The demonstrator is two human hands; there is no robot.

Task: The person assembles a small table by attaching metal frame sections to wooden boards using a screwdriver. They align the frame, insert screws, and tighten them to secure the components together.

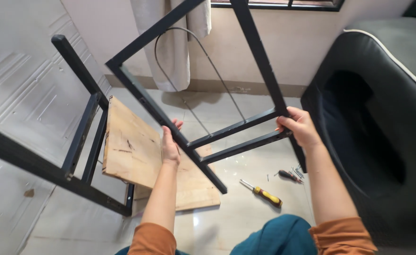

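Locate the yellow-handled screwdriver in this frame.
In the head view, the yellow-handled screwdriver lies on the tiled floor, right of the wooden board, below the black metal frame, with another small tool and loose screws nearby.

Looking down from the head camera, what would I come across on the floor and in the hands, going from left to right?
Wooden board → left hand → yellow-handled screwdriver → right hand, gripping the black metal frame → black cushioned seat.
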